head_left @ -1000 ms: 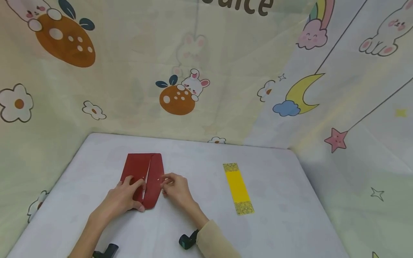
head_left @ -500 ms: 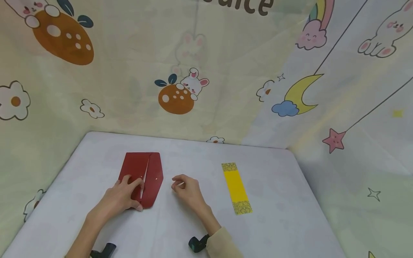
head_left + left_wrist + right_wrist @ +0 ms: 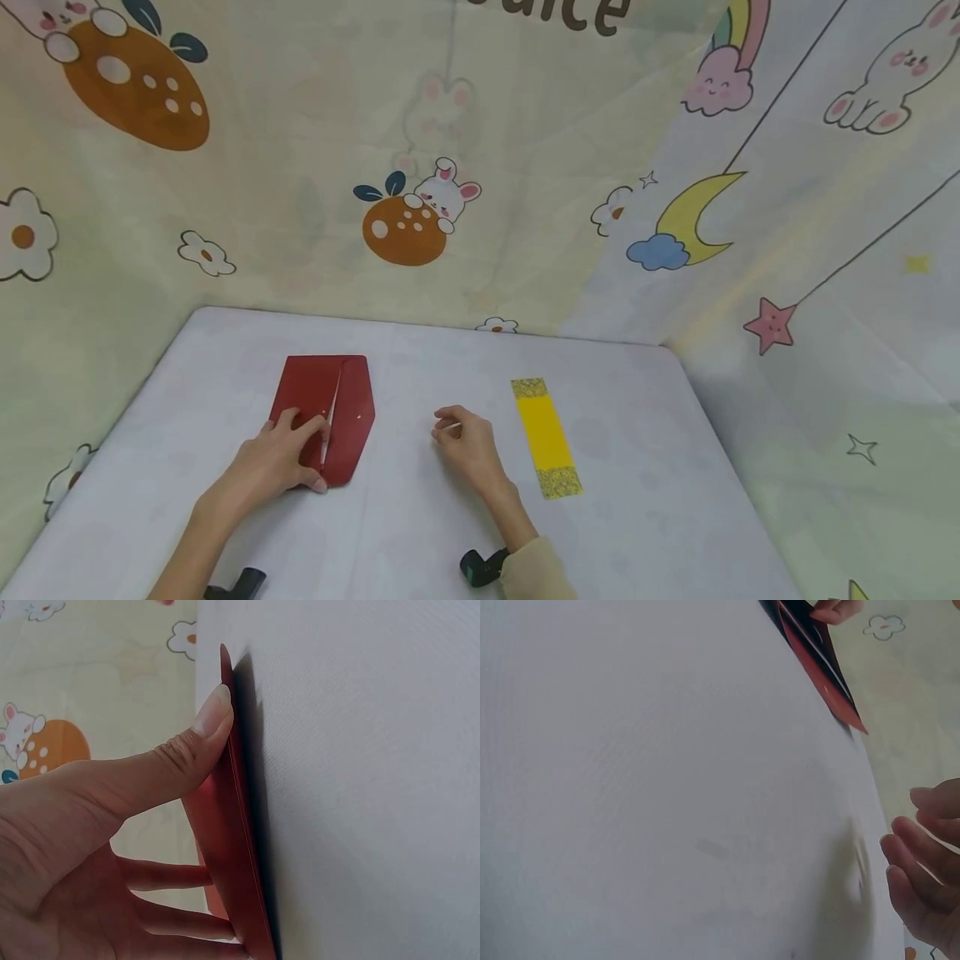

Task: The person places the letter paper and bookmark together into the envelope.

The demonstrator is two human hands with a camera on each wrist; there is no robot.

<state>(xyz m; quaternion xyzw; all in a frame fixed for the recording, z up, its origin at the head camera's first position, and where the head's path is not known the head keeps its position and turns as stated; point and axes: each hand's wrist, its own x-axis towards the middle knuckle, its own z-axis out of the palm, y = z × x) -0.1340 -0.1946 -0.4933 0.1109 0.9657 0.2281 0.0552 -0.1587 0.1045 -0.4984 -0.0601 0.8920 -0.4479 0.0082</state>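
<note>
Left hand (image 3: 270, 458): we see its fingers spread on the red folder (image 3: 351, 433), the thumb against the near edge; we take it as a steadying touch, keeping the card from sliding.
Right hand (image 3: 467, 442): its fingers bend loosely and we make out nothing between them; it hangs over the table (image 3: 637, 542), apart from both pieces.
Red folder: it lies under the left fingers, well to the left of the right hand; its right-hand flap stands slightly raised beside a pale slit, perhaps because the crease springs up.
Yellow strip (image 3: 550, 433): glittery at both ends, it lies just beyond the right hand, touched by neither hand, probably set there to leave us working room.
Backdrop (image 3: 525, 250): printed cloth rises behind the table.
</note>
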